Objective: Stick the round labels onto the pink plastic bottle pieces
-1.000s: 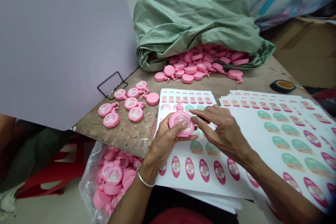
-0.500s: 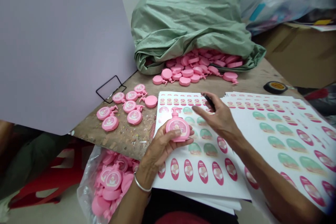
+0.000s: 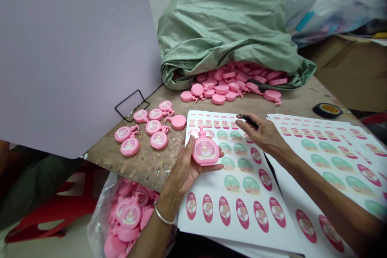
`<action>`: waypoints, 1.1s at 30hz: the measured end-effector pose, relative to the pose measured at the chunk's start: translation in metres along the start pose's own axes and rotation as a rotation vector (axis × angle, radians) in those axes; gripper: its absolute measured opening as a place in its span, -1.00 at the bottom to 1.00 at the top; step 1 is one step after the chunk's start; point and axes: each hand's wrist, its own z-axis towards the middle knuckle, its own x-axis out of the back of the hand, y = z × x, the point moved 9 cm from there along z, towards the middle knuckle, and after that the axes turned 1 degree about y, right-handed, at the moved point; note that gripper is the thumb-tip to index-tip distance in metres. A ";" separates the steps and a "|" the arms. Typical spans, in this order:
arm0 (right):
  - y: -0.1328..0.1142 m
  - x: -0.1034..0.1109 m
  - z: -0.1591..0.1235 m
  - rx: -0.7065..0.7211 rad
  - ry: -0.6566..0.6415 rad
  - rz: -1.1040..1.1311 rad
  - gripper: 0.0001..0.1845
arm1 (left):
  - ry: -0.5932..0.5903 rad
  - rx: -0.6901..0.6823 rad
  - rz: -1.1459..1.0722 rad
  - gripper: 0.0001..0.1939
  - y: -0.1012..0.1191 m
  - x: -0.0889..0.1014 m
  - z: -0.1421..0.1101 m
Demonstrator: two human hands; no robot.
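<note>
My left hand (image 3: 183, 171) is closed around a pink toy pump bottle (image 3: 205, 157), its thumb along the left edge and its fingers behind. A round printed label on the bottle's front faces me. Over the upper right of a sticker sheet (image 3: 208, 183), my right hand (image 3: 267, 135) grips a slim black tool (image 3: 249, 121) whose exact kind I cannot make out. Green and pink stickers cover the sheet, which lies on other sheets beneath the bottle. Several labelled pink bottles (image 3: 159, 140) lie to the left, beside one with a plain face (image 3: 178, 121).
A green sack (image 3: 223, 28) spills plain pink pieces (image 3: 218, 99) onto the table's far side. More sticker sheets (image 3: 305, 181) lie at right, with a roll of black tape (image 3: 327, 110) behind. Below the left edge, a clear plastic bag (image 3: 98, 213) holds pink bottles. A red stool (image 3: 45, 213) stands lower left.
My left thumb has moved off the label to the bottle's left edge. My right hand has drawn slightly to the right, still with the black tool. The whole view has shifted a little.
</note>
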 end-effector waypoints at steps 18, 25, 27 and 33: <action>0.031 -0.071 0.147 -0.224 0.109 -0.407 -0.45 | 0.856 -0.858 1.423 -0.59 0.136 0.099 -0.006; -0.020 -0.042 0.067 0.013 0.049 -0.307 -0.37 | 0.530 -0.622 0.843 -0.69 0.091 0.070 0.002; -0.043 -0.032 0.026 0.099 0.042 -0.165 -0.34 | 0.333 -0.423 0.553 -0.66 0.057 0.050 0.017; -0.081 -0.064 -0.066 -0.069 -0.343 0.613 -0.52 | -0.053 -0.216 0.116 -0.62 0.005 -0.020 0.014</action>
